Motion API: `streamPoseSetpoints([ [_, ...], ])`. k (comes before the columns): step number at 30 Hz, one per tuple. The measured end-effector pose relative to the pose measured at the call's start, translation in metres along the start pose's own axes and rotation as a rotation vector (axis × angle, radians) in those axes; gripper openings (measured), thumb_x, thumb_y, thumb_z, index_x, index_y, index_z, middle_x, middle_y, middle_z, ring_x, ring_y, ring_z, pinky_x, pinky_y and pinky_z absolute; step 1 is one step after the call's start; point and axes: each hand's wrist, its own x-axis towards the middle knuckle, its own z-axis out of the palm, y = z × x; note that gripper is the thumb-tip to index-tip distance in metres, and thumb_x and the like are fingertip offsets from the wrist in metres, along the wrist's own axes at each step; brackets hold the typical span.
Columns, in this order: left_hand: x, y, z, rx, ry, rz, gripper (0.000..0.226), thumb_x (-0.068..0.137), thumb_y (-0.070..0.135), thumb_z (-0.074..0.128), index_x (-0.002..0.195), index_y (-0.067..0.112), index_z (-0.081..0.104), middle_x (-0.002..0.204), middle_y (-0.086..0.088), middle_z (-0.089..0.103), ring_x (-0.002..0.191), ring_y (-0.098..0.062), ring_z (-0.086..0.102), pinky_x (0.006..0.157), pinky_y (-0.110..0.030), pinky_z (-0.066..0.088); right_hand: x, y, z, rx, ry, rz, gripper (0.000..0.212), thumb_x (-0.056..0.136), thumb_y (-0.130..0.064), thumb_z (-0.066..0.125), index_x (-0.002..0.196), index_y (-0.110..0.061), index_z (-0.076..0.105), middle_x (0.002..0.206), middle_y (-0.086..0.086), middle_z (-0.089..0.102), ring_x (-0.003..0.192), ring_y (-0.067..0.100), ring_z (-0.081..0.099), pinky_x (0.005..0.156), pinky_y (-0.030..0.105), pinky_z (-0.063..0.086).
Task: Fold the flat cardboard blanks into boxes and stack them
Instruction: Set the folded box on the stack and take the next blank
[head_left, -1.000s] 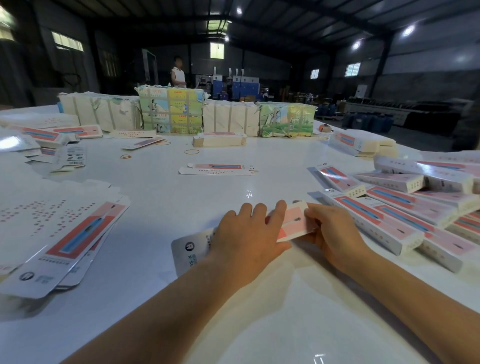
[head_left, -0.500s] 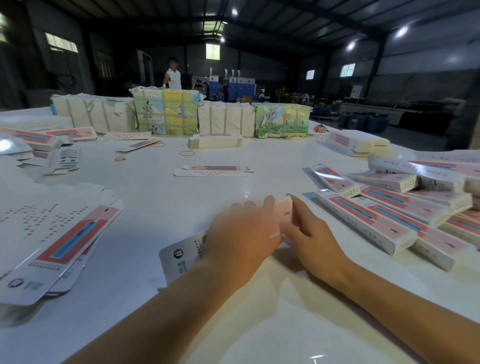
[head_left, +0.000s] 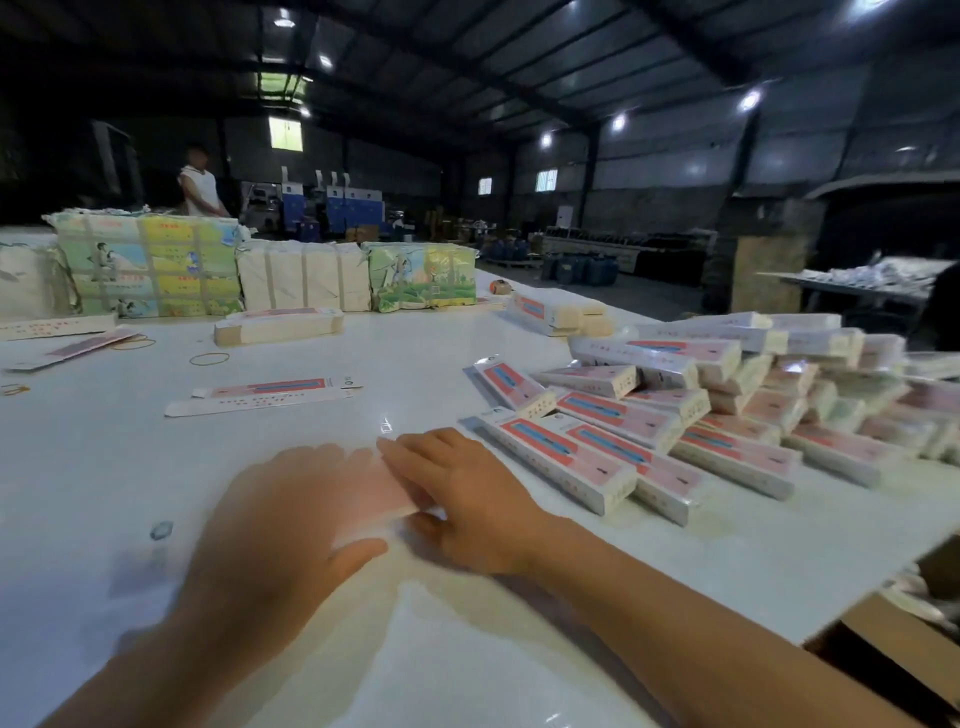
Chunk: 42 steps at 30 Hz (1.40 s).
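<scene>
Pink blank (head_left: 376, 496) on white table (head_left: 467, 675), gripped between left hand (head_left: 280, 525) and right hand (head_left: 467, 499), fingers curled on it; view blurred. Folded boxes (head_left: 675, 415) heaped just right

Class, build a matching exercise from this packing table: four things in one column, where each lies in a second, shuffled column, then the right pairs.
Things
1. rubber band
2. folded boxes
3. single flat blank
4. pink blank

Places
A. heaped at the table's right
B. between the two hands
C. alone mid-table, beyond the hands
D. left of mid-table, beyond the single blank

Pairs: 1-D, 2-A, 3-C, 4-B
</scene>
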Motion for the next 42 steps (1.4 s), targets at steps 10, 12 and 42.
streamPoseSetpoints([
  [10,-0.002,0.021,0.017,-0.205,-0.213,-0.011,0.038,0.077,0.042,0.039,0.079,0.025,0.073,0.075,0.011,0.062,0.063,-0.012,0.061,0.046,-0.023,0.047,-0.004,0.196,-0.155,-0.279,0.706,0.824,0.024,0.090,-0.025,0.052,0.113,-0.019,0.057,0.121,0.014,0.050,0.102,0.032,0.049,0.079,0.037,0.044],
  [12,0.000,0.021,0.016,-0.226,-0.243,-0.030,0.035,0.074,0.040,0.040,0.078,0.027,0.072,0.074,0.012,0.061,0.062,-0.011,0.059,0.046,-0.020,0.043,-0.034,0.236,-0.174,-0.431,0.613,1.052,0.030,0.091,-0.023,0.046,0.119,-0.018,0.056,0.126,0.019,0.045,0.111,0.040,0.044,0.091,0.047,0.040],
  [42,0.001,0.019,0.002,-0.339,-0.534,-0.300,0.029,0.095,0.031,0.040,0.113,0.025,0.062,0.113,0.001,0.057,0.106,-0.016,0.046,0.080,-0.028,0.037,0.004,0.002,0.037,0.102,-0.122,0.256,0.023,0.094,-0.023,0.050,0.107,-0.022,0.068,0.118,-0.004,0.062,0.107,0.018,0.052,0.090,0.028,0.040],
])
